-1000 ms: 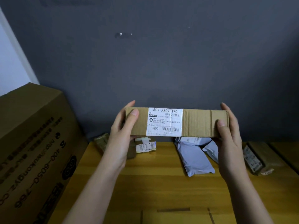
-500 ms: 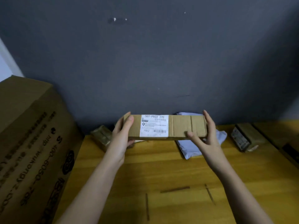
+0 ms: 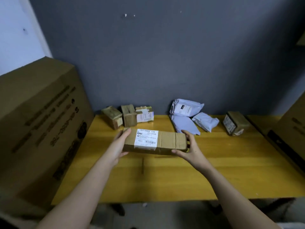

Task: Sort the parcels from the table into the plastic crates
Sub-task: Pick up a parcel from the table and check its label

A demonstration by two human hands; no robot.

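A long cardboard parcel [image 3: 166, 142] with a white shipping label lies level just above the yellow wooden table [image 3: 214, 171]. My left hand [image 3: 119, 144] grips its left end, thumb on top. My right hand [image 3: 189, 148] grips its right end, fingers over the far side and thumb under the front edge. Behind it at the wall stand three small taped cardboard parcels [image 3: 128, 117]. To their right lie three grey plastic mailer bags [image 3: 188, 116], and a further small cardboard parcel [image 3: 234, 123]. No plastic crate is in view.
A large printed cardboard carton [image 3: 38, 126] stands against the table's left side. Another big carton [image 3: 292, 126] reaches over the table's right end. A dark grey wall closes off the back. The floor shows under the table's front edge.
The long parcel has come down from chest height to just above the table, its label now facing up. The view has tipped downward, showing more of the table and the parcels at the wall.
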